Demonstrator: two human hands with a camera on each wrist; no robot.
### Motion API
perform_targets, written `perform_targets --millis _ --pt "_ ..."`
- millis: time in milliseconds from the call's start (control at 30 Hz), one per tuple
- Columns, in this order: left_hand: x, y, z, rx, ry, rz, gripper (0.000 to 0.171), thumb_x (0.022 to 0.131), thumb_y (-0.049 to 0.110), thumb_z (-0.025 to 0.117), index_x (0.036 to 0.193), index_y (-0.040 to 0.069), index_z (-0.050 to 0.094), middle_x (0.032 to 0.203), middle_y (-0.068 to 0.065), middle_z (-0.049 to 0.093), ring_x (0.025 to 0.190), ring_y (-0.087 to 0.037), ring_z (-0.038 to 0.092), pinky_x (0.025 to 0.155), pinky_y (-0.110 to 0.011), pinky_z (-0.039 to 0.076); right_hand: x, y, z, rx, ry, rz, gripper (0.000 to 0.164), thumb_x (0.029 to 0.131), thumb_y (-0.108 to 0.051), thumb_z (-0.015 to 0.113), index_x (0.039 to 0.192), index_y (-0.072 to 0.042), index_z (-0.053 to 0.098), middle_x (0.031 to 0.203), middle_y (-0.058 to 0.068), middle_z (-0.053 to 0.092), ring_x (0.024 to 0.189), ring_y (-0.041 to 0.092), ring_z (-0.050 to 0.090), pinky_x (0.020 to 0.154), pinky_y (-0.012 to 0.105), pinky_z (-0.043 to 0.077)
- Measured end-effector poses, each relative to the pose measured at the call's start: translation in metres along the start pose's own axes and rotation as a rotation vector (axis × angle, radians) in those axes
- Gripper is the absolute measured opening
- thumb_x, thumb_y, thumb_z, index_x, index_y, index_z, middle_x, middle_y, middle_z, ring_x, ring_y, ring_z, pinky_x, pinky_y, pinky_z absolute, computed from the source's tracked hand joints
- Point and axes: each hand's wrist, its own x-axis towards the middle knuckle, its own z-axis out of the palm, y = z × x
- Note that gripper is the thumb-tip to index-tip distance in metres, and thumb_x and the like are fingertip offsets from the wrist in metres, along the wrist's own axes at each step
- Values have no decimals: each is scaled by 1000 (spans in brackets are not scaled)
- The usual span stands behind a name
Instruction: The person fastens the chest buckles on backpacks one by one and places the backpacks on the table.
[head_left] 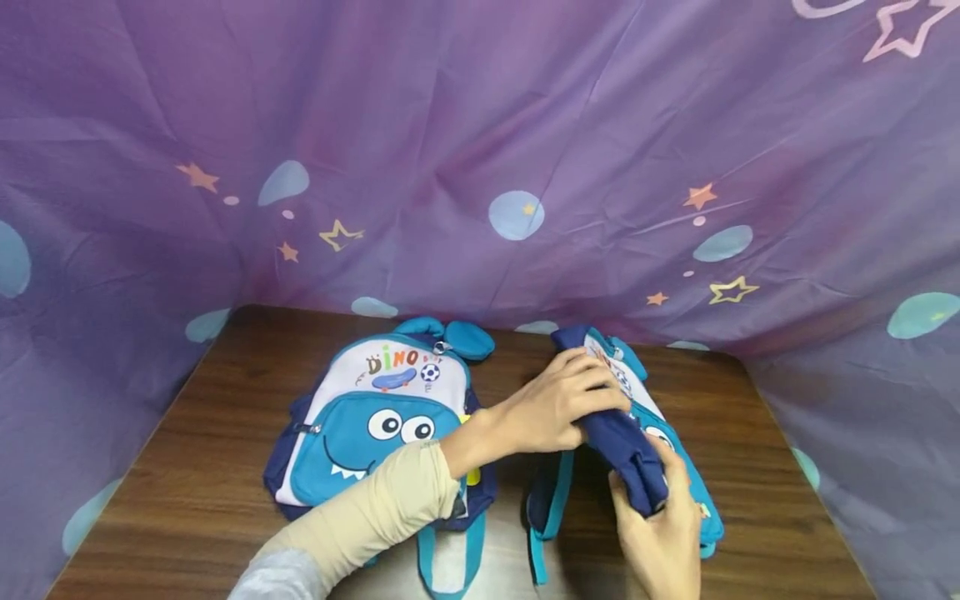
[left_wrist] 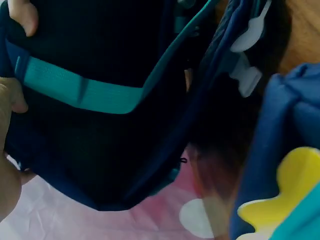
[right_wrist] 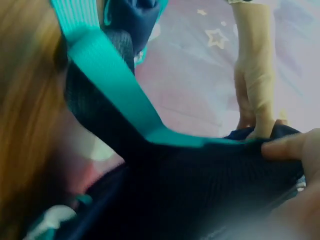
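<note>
Two matching children's backpacks are on the table. The right one (head_left: 618, 450) stands tilted on its edge, its navy side panel turned up and its teal and white front facing right. My left hand (head_left: 551, 408) grips that side near the top, fingers over the edge. Lower down, my right hand (head_left: 663, 521) holds the same side, thumb on the back face and fingers on the front. In the left wrist view, the dark back panel (left_wrist: 90, 155) shows with a teal strap (left_wrist: 80, 92) across it. Another teal strap (right_wrist: 115, 85) hangs loose in the right wrist view.
The other backpack (head_left: 352, 433), with a cartoon dino face, lies front up on the left, partly under my left forearm. Its teal and white handle (head_left: 450, 558) points toward me. A brown wooden table (head_left: 187, 467) meets a purple curtain (head_left: 420, 150) behind.
</note>
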Motion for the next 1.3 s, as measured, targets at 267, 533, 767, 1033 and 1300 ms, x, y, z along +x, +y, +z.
perform_targets --millis 267,533,767,1033,1300 --pt "13 -7 -15 -17 43 -7 42 75 -4 59 105 22 72 109 7 66 118 -16 55 115 -37 33 26 -6 -9 -28 5 -308 72 76 -17 79 138 1 48 122 24 61 99 39 59 81 39 38" --pt "19 1 -17 17 43 -17 33 80 2 61 103 22 73 107 9 66 116 -13 56 112 -37 35 34 -23 -19 -149 -41 -345 70 72 -9 76 138 -8 54 121 16 64 92 37 66 70 52 45" --pt "20 -1 -21 -82 50 -88 62 74 8 62 136 18 58 131 0 56 124 -16 49 109 -29 35 35 -14 -19 -133 156 -319 52 74 -3 64 125 -5 64 95 22 72 60 37 61 56 43 40" --pt "24 -8 -19 -89 -38 -185 80 82 14 68 153 17 33 153 -1 41 144 -16 35 121 -38 23 34 -11 -25 96 282 -247 44 78 13 65 121 5 65 102 -10 69 79 -8 51 71 10 37" --pt "32 -4 -10 -7 74 -133 46 80 14 69 125 17 57 119 1 58 110 -15 55 101 -35 40 29 -18 -38 146 193 -196 59 72 16 69 129 3 60 112 -28 62 96 -10 59 83 7 39"
